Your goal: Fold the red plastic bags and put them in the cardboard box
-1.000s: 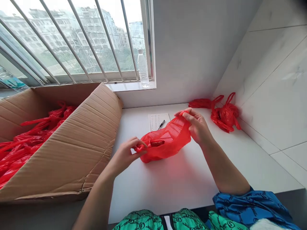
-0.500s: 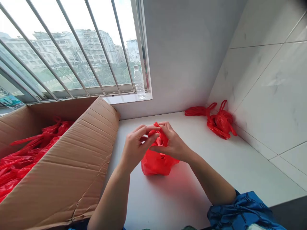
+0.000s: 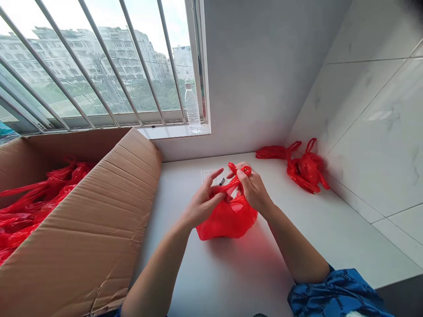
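Note:
A red plastic bag (image 3: 228,222) rests on the white table, bulging at the bottom, its handles drawn up and twisted between both hands. My left hand (image 3: 208,200) grips the bag's handles with thumb and lower fingers while the index finger points outward. My right hand (image 3: 253,187) is closed on the upper loop of the handles, a little above and to the right. What the bag contains is hidden. Behind the hands, a white paper (image 3: 207,174) and a small dark pen-like object (image 3: 222,181) partly show.
To the left stands an open cardboard box (image 3: 99,229) holding several red plastic bags (image 3: 39,211). More red bags (image 3: 306,169) lie at the table's back right, by the tiled wall (image 3: 370,132). A clear bottle (image 3: 192,108) stands on the sill of the barred window.
Both hands have shifted right and the handles are now stretched into a twisted strand between them. The paper and dark object behind have come into view. The camera view has shifted slightly.

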### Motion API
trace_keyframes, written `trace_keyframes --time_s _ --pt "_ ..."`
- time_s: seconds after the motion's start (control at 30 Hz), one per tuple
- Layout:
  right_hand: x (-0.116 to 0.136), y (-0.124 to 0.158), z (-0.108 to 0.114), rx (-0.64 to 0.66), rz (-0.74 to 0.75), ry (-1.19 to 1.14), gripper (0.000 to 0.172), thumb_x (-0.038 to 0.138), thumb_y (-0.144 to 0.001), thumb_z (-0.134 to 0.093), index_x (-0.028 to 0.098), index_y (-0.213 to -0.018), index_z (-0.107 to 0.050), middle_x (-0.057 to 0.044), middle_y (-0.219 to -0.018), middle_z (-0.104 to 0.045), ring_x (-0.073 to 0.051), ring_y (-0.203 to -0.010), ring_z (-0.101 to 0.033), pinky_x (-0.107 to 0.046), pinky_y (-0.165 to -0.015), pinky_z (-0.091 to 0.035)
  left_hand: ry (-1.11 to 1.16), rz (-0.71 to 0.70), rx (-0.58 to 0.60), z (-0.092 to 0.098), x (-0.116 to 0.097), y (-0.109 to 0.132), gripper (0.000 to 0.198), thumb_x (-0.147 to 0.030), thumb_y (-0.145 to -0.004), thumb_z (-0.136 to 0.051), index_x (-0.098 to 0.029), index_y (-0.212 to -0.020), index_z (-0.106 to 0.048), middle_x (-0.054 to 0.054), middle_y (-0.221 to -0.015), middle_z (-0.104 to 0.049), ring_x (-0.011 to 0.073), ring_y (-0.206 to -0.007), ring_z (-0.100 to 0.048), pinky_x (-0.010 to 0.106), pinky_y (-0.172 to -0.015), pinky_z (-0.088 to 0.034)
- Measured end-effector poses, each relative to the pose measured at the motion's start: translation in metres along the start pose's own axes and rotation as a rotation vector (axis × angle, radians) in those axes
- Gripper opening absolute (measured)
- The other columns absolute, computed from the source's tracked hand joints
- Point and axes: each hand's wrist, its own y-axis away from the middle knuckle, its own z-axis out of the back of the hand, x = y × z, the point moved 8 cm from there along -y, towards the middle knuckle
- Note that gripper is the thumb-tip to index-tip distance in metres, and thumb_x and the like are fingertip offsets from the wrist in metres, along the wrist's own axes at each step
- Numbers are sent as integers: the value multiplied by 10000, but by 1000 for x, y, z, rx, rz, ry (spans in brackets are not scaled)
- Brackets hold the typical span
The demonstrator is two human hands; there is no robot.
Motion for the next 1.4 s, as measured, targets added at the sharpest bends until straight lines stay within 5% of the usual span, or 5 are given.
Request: trace_keyframes --time_s 0.2,0.47,0.9,1.07,1.4 --pt "-2 2 -8 138 12 2 448 454 -1009 -325 191 -742 -569 50 -501 -428 -106 -464 -404 -251 -500 -340 446 136 21 2 15 -8 402 -400 -921 -588 -270 -1300 -546 -43 -626 -507 102 -595 -522 273 -744 -477" --pt "-8 0 -16 147 -12 -120 427 523 -996 -336 204 -769 -506 17 -596 -574 -115 -508 -517 -244 -522 -417 258 -135 -251 11 8 -9 185 -389 -892 -653 -206 -916 -649 -64 -596 -481 41 -498 -357 209 -713 -442" --pt "-4 5 -19 277 -79 -318 299 491 -987 -383 227 -951 -520 52 -567 -489 -107 -504 -411 -231 -493 -327 340 73 -92 5 22 -13 216 -398 -896 -641 -187 -914 -602 -43 -679 -471 36 -523 -346 171 -614 -399" --pt "1 12 -24 514 -50 -98 392 481 -955 -459 185 -716 -554 29 -605 -464 -102 -547 -384 -242 -511 -300 400 83 -132 9 20 -11 231 -394 -885 -657 -181 -968 -619 -34 -668 -502 39 -521 -384 143 -535 -355" --pt "12 8 -9 182 247 583 81 278 -901 -554 237 -961 -520 42 -705 -606 -122 -549 -479 -245 -549 -336 280 119 -59 7 18 -9 428 -481 -939 -532 -223 -1276 -584 37 -763 -664 124 -592 -602 246 -632 -485"
